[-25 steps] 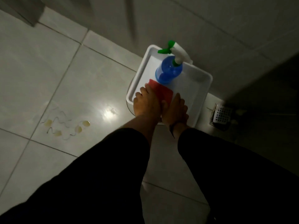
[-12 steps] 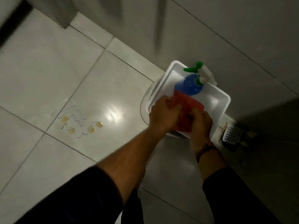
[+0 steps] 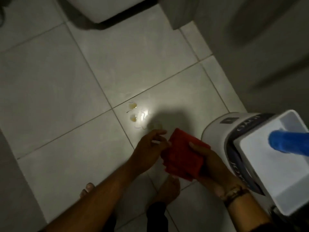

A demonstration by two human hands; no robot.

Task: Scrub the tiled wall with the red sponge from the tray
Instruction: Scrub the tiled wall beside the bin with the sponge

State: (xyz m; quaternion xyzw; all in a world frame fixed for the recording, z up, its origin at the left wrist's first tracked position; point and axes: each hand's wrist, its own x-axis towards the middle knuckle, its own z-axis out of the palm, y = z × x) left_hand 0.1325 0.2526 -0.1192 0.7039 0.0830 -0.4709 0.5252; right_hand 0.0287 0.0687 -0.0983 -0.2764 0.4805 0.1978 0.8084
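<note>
Two hands meet on the red sponge, a flat, deep-red rectangular pad held clear of the white tray off to its right. The right hand clasps its right edge; the left hand, fingers loosely spread, touches its left edge.
</note>
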